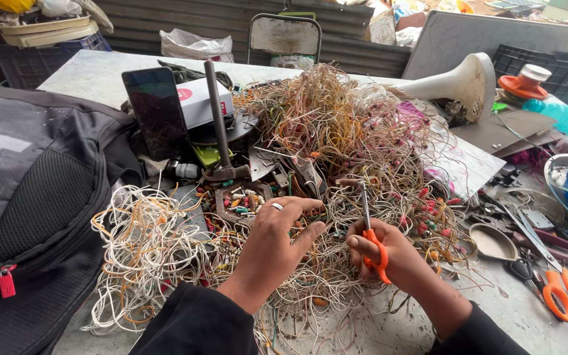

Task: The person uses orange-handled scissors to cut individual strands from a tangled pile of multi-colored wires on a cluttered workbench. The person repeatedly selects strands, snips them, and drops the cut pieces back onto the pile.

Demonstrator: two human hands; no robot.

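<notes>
Right hand (379,253) closed on orange-handled scissors (369,230), blades upright, tips in the wire tangle (336,151) just ahead. Left hand (277,240) open, fingers spread flat on the wires beside the blades, holding nothing; both hands equally close.

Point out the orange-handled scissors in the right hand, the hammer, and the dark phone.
orange-handled scissors (377,253), head view, on the orange handle loop.
hammer (218,118), head view, on the upright handle.
dark phone (158,110), head view, on its screen.
</notes>
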